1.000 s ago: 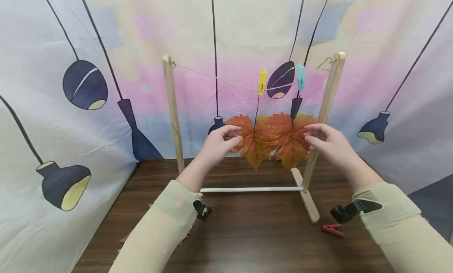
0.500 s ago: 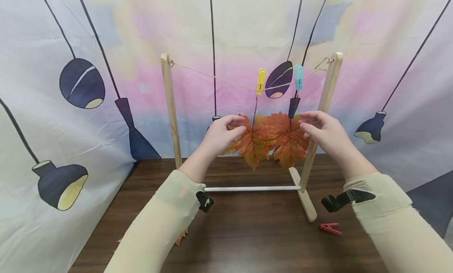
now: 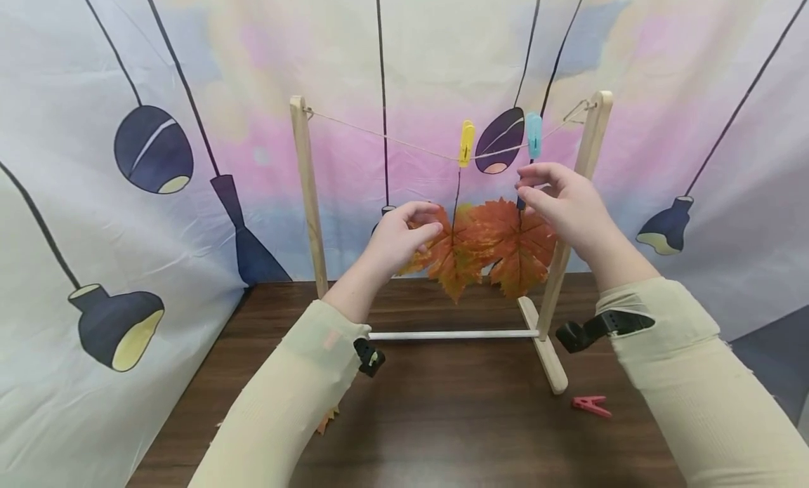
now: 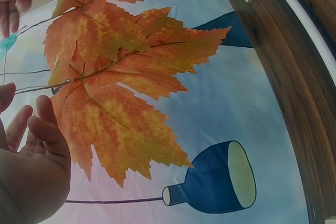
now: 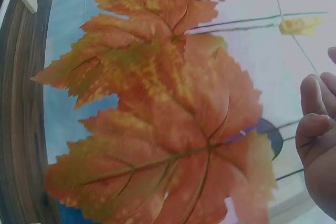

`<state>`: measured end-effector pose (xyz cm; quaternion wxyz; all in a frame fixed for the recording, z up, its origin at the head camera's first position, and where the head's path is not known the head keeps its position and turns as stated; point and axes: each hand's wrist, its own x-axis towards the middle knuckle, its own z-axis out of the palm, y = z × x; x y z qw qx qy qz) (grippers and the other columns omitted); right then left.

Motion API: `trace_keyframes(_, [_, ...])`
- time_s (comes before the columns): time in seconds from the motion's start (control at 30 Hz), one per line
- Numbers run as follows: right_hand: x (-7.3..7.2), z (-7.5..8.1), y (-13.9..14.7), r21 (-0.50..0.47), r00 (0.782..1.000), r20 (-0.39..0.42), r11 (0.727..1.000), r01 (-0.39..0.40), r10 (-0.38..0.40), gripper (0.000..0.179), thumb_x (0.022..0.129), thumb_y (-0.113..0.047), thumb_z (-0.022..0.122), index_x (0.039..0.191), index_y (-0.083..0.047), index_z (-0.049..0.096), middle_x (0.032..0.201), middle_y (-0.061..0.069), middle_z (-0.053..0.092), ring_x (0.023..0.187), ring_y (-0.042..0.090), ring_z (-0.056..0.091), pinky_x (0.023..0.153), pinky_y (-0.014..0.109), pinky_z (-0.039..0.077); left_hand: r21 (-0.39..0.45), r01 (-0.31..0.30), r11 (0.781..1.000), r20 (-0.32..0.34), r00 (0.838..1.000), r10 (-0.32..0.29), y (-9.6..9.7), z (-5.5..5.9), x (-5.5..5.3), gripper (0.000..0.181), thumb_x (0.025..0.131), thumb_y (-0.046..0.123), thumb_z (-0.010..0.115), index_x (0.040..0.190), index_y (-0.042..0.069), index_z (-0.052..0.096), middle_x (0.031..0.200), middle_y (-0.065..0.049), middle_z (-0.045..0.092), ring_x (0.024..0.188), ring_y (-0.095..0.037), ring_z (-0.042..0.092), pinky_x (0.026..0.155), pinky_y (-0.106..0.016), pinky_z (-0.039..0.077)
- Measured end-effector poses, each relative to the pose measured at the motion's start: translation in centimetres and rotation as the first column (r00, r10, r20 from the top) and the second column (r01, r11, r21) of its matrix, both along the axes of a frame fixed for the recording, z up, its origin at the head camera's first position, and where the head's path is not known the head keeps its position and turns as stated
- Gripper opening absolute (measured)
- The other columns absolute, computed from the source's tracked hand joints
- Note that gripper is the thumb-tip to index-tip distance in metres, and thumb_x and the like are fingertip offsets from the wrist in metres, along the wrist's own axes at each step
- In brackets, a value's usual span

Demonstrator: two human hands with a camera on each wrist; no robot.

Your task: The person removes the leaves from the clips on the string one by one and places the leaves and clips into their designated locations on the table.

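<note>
Two orange artificial maple leaves hang by their stems from a string (image 3: 392, 139). The left maple leaf (image 3: 454, 267) is under a yellow clothespin (image 3: 466, 144), the right maple leaf (image 3: 521, 263) under a light blue clothespin (image 3: 534, 137). My left hand (image 3: 399, 234), fingers loosely bent with nothing between them, is at the left leaf's edge and overlaps it in the head view. My right hand (image 3: 565, 206) is just below the blue clothespin, near the right leaf's stem, its fingers relaxed and holding nothing. In the right wrist view, the right hand (image 5: 321, 140) sits beside the leaf's stem end.
The string runs between two wooden posts (image 3: 308, 193), joined low down by a white rod (image 3: 451, 335). A red clothespin (image 3: 591, 405) lies on the dark wooden table (image 3: 442, 418) at the right. Another leaf (image 3: 328, 419) shows partly from under my left sleeve. A lamp-patterned cloth (image 3: 417, 45) hangs behind.
My right hand has risen and moved left, from the right leaf's edge to just below the blue clothespin. My left hand has shifted slightly up and right. Leaves and clothespins hang as before.
</note>
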<state>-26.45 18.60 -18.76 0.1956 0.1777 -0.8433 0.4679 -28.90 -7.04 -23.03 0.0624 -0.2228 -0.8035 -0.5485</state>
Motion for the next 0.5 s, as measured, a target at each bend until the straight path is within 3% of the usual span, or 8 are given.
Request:
trace_keyframes(0.17, [-0.1,1.1,-1.1,0.004,0.999,-0.027,1.0,-0.026,0.026,0.046,0.094,-0.03,0.056,0.135,-0.01,0.047,0.122,0.007,0.056,0.095,0.018,0.061,0.081,0.028,0.049,0.032,-0.012,0.999,0.021,1.0,0.012,0.5,0.2,0.0,0.035,0.093,0.026,0.059,0.128,0.018,0.055,0.112,0.0,0.059,0.076,-0.027,0.059,0.068,-0.042,0.05])
trace_keyframes(0.3, [-0.3,1.6,-1.7,0.009,0.999,-0.018,0.999,-0.036,0.036,0.047,0.094,-0.031,0.055,0.136,-0.011,0.046,0.124,0.007,0.055,0.09,0.019,0.062,0.074,0.031,0.049,0.035,-0.023,0.999,0.03,0.999,0.022,1.0,0.2,-0.1,0.033,0.093,0.025,0.06,0.125,0.019,0.056,0.11,0.001,0.061,0.072,-0.025,0.059,0.06,-0.045,0.048])
trace_keyframes(0.5, [-0.4,2.2,-2.1,0.009,0.999,-0.012,0.999,-0.033,0.033,0.049,0.094,-0.032,0.055,0.137,-0.011,0.046,0.128,0.006,0.054,0.086,0.016,0.061,0.068,0.029,0.047,0.043,-0.04,0.998,0.024,0.999,0.039,1.6,0.3,-0.1,0.034,0.093,0.025,0.06,0.125,0.017,0.057,0.111,0.001,0.061,0.072,-0.024,0.059,0.055,-0.038,0.047])
